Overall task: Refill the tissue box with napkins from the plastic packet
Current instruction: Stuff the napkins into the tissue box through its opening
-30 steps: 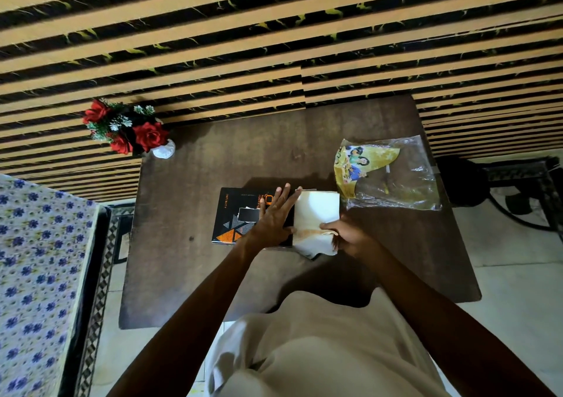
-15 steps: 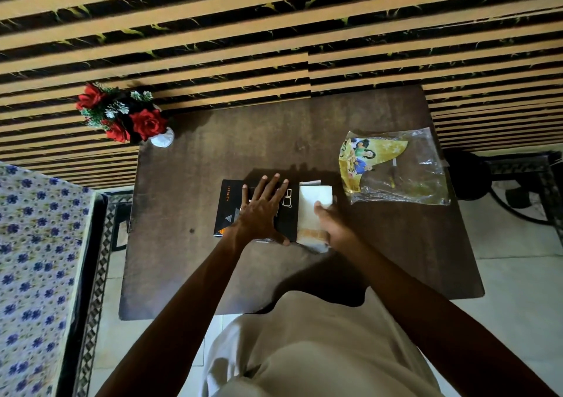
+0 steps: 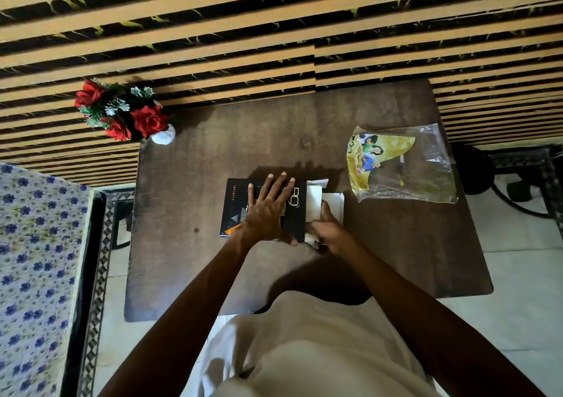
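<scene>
Two bare hands work at the middle of a dark brown table (image 3: 213, 158) in the single head view. Fingers of the left hand (image 3: 266, 210) are spread wide and flat, palm down, pressing on the top of a black tissue box (image 3: 236, 210) that lies flat on the table. At three o'clock from it, the right hand (image 3: 327, 229) is curled around a stack of white napkins (image 3: 313, 201) at the box's open right end; its fingers are bent and closed on the stack, though the fingertips are hidden under the paper. One white flap (image 3: 335, 204) of the box stands open just beside that hand. Toward two o'clock from the box, apart from it, lies the clear plastic packet (image 3: 426, 168) with a yellow printed panel, flat and slack on the table. At ten o'clock, on the table's far left corner, stands a small white vase (image 3: 164, 136) of red flowers (image 3: 149, 120). Nothing lies between the box and the packet. Striped wall panels (image 3: 213, 30) run behind the table, and a blue-flowered cloth (image 3: 33, 259) lies at nine o'clock.
</scene>
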The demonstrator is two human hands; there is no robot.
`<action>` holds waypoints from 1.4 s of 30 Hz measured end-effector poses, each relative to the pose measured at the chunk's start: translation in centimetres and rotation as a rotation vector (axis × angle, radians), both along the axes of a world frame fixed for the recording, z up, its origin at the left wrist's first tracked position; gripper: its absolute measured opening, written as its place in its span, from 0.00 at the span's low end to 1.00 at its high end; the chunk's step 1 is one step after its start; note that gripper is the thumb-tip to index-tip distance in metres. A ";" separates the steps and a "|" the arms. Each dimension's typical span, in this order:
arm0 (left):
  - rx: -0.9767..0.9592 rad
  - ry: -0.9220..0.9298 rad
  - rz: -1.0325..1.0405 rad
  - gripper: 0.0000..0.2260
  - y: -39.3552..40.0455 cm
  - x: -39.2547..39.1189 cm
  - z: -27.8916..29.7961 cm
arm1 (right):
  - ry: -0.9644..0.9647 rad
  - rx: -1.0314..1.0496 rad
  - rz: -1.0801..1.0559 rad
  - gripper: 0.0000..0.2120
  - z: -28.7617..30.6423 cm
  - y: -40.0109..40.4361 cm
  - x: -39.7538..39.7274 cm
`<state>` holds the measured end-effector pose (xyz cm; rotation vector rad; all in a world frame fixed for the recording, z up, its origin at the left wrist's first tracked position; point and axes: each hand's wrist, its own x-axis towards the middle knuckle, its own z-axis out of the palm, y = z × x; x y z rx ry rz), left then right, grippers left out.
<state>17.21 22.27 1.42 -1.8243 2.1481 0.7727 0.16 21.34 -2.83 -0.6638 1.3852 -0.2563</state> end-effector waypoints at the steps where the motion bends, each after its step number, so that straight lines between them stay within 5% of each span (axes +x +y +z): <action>1: -0.002 0.000 0.000 0.64 0.0 0.0 0.0 | -0.024 -0.005 0.020 0.33 0.0 -0.1 0.2; 7: -0.017 -0.003 0.011 0.65 0.0 0.0 -0.2 | -0.360 0.116 -0.195 0.32 -0.3 -0.1 0.7; 10: -0.021 0.005 0.007 0.64 0.0 0.0 -0.2 | -0.360 0.106 -0.192 0.35 -0.7 0.1 0.9; 14: -0.031 0.016 0.012 0.64 0.0 0.0 -0.3 | -0.425 0.139 -0.248 0.19 -0.1 0.5 1.8; 17: -0.033 0.021 0.011 0.64 0.1 0.2 -0.5 | -0.428 0.173 -0.233 0.16 0.0 0.7 2.2; 22: -0.011 0.036 -0.003 0.65 0.1 0.4 -0.5 | -0.276 0.105 -0.122 0.21 -0.6 0.0 0.8; 26: -0.019 0.027 0.014 0.66 0.0 0.2 -0.5 | -0.402 0.211 -0.164 0.11 0.2 -0.1 1.3; 30: -0.016 0.019 0.019 0.65 0.0 0.3 -0.6 | -0.426 0.221 -0.185 0.11 0.3 -0.2 2.1; 35: -0.026 0.031 0.019 0.65 0.1 0.3 -0.6 | -0.150 0.141 -0.101 0.08 0.1 -0.4 0.5; 42: -0.027 0.011 0.020 0.65 0.1 0.4 -0.7 | 0.220 -0.181 0.336 0.12 -1.0 -0.2 1.0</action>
